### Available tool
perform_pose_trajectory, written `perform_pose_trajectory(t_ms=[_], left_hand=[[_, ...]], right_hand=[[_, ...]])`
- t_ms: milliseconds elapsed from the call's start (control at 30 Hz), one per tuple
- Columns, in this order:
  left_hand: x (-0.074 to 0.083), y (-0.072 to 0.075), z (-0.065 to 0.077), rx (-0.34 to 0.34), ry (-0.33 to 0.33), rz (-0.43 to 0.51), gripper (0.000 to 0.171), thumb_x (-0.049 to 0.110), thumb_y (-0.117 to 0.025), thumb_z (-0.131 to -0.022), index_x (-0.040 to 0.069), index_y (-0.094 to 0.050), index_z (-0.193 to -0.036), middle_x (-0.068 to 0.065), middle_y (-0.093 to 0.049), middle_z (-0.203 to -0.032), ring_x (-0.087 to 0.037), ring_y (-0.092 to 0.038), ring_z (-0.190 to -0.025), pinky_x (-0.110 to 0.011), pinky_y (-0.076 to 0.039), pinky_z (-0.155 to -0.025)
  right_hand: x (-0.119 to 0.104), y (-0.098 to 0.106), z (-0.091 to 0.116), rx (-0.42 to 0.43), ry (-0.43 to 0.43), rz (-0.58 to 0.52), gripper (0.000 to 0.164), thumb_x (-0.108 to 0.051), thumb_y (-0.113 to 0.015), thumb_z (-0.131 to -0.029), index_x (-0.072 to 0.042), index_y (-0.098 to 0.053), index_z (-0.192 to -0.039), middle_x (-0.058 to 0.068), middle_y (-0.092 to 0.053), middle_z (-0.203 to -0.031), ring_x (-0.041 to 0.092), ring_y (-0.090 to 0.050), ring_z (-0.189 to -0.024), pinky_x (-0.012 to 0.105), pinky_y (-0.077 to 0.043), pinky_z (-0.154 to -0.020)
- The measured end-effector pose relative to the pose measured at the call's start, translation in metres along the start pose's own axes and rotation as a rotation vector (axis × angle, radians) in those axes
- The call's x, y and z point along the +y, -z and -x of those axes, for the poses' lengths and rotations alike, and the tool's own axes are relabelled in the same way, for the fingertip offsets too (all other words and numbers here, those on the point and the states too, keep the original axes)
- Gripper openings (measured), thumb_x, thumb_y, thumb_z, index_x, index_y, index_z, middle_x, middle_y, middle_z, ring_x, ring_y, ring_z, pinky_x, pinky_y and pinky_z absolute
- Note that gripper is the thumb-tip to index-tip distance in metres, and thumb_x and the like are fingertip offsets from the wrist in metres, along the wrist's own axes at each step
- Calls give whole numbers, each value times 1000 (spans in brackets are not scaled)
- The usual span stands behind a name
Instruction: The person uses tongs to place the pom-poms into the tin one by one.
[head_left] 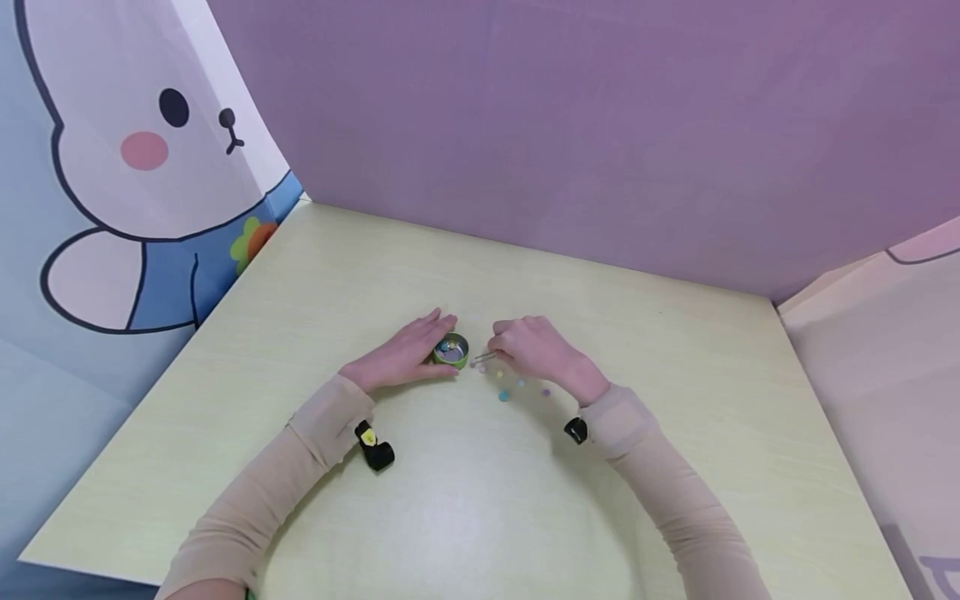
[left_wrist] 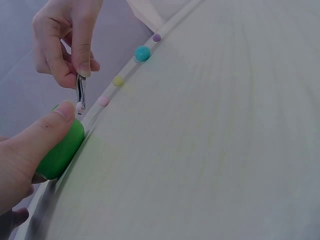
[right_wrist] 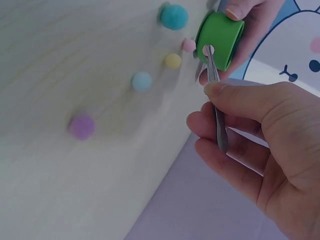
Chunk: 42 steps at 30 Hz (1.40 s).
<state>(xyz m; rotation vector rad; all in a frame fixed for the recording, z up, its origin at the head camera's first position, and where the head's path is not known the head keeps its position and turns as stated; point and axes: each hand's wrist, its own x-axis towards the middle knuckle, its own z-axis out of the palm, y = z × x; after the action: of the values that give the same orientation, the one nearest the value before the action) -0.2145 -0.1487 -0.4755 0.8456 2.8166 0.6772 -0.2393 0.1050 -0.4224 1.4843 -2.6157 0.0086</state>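
Observation:
My left hand holds a round green tin on the table, its thumb on one side and fingers on the other. Inside the tin, in the head view, lie several small coloured pom-poms. My right hand pinches metal tweezers between thumb and fingers. At the tweezers' tips is a small pale pink pom-pom, close beside the tin's outer wall. Near the tin on the table sit a pink pom-pom, a yellow one, a light blue one, a teal one and a purple one.
The pale wooden table meets a purple panel at the back. On the left stands a panel with a cartoon animal. A black wrist device hangs by the left sleeve, another by the right sleeve.

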Motion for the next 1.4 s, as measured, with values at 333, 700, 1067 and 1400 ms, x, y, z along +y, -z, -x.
perform_pose_trajectory(t_ms=[333,700,1067,1400], left_hand=[[0,0,5,-10,-6,2,92,52,-64,-92,4,-19,-158,-17,-21,-165,-35,-11,-156,-51,-13,-129],[0,4,7,-5,-20,-5,93,52,-65,-92,3,-20,-158,-18,-22,-164,-37,-13,-155,-52,-15,-128],[-2,4,6,-2,-16,0,92,52,-63,-93,4,-21,-158,-18,-22,-165,-36,-13,-155,-51,-15,-128],[0,6,7,-14,-7,-3,93,52,-64,-92,4,-20,-158,-16,-22,-165,-35,-13,-155,-51,-15,-128]], right_hand=[[-1,7,3,47,-10,16,11,-5,-71,-86,-13,-76,-81,-2,-55,-66,8,-40,-52,21,-39,-44],[-2,19,-1,75,-36,14,10,-7,-72,-87,-13,-76,-80,-3,-55,-66,9,-45,-51,24,-43,-45],[-10,22,-15,68,4,8,13,-5,-68,-89,-13,-76,-81,-3,-56,-67,7,-43,-51,22,-42,-46],[-13,18,-21,55,16,-22,13,-6,-67,-90,-11,-78,-87,-2,-60,-70,7,-44,-53,22,-44,-48]])
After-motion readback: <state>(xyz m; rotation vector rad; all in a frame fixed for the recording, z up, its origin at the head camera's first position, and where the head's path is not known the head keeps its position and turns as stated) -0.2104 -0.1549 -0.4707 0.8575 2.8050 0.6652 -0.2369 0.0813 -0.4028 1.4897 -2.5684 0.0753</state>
